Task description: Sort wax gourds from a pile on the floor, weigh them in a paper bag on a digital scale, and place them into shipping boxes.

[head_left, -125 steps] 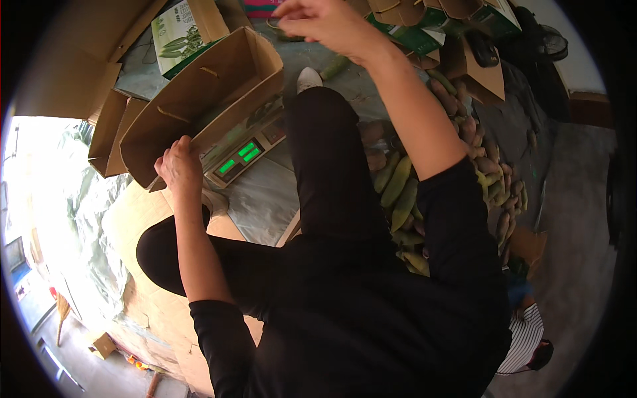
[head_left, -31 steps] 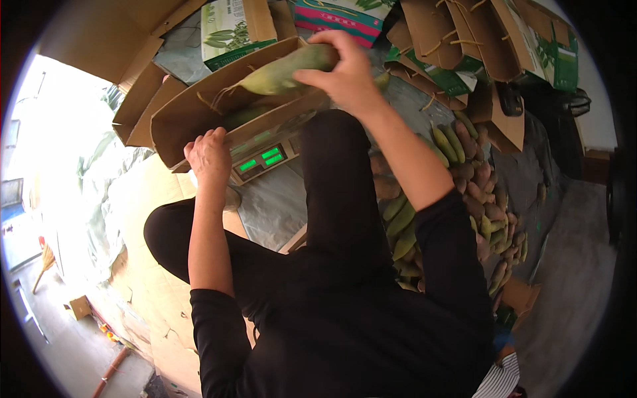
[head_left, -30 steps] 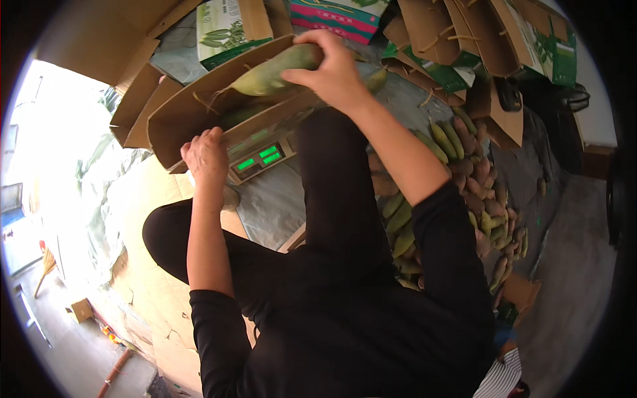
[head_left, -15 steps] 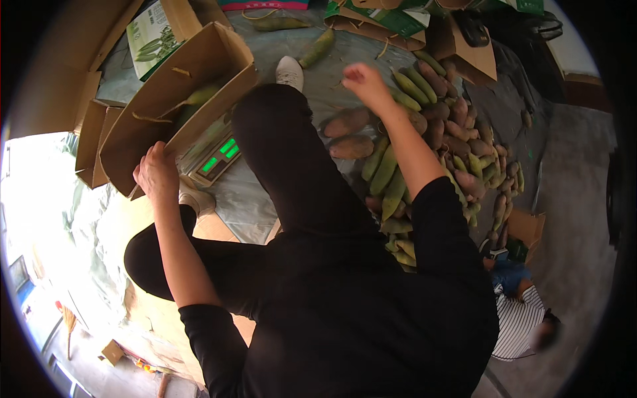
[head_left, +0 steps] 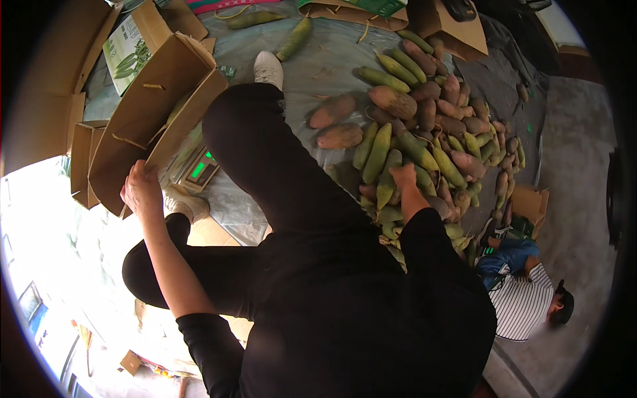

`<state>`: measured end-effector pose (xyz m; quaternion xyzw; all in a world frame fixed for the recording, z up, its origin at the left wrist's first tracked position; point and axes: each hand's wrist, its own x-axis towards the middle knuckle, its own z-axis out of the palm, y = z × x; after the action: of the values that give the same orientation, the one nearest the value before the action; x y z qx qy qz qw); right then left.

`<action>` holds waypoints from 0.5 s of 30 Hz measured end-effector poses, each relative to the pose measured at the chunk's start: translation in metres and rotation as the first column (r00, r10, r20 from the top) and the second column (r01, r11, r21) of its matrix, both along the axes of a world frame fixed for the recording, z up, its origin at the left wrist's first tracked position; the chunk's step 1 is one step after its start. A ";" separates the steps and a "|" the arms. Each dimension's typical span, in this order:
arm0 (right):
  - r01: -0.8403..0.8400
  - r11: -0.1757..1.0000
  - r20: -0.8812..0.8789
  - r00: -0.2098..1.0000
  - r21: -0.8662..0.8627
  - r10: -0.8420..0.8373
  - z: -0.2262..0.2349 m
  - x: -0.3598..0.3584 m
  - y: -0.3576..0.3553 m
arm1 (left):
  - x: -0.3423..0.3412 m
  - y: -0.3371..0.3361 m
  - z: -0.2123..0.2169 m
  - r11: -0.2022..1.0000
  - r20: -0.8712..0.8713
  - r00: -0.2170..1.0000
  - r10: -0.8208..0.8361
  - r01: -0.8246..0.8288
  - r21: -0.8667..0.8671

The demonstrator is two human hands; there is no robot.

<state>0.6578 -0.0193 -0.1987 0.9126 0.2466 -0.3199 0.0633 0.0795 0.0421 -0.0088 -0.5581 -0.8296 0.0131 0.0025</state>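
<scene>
My left hand (head_left: 141, 191) grips the near rim of a tall open cardboard box (head_left: 126, 136) with rope handles. The box leans over a scale (head_left: 198, 169) with a lit green display. Part of a green radish shows inside the box; the rest is hidden. My right hand (head_left: 405, 176) reaches down into a pile of radishes, at a long green radish (head_left: 389, 178). Its fingers are partly hidden, so whether they grip is unclear. Reddish-brown radishes (head_left: 393, 103) lie mixed with the green ones. Two reddish ones, one of them a blotchy radish (head_left: 340, 136), lie left of the pile.
A printed carton (head_left: 126, 53) stands at the far left. A lone green radish (head_left: 294, 40) lies beyond my shoe (head_left: 268, 69). Open cardboard boxes (head_left: 458, 30) stand at the back. A person in a striped shirt (head_left: 524, 302) is at the lower right beside another carton (head_left: 529, 202).
My right hand has come down and back toward me, from above the sheet into the radish pile. My left hand stays on the box rim. The person at right has shifted posture.
</scene>
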 end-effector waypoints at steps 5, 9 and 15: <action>0.130 0.984 -0.178 0.978 0.122 -0.107 -0.057 0.015 -0.043 | -0.003 0.003 -0.006 1.000 0.008 1.000 -0.008 0.007 0.013; 0.327 0.924 -0.175 0.939 0.199 -0.295 -0.075 0.036 -0.051 | 0.007 0.012 -0.006 0.999 0.004 1.000 0.007 -0.006 -0.039; 0.419 0.851 -0.406 0.871 0.315 -0.278 0.019 -0.047 -0.006 | -0.006 -0.006 0.004 1.000 -0.032 0.999 0.029 -0.029 0.003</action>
<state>0.6107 -0.0250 -0.1793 0.8655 0.1404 -0.4247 -0.2255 0.0733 0.0360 -0.0046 -0.5456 -0.8376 0.0209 0.0164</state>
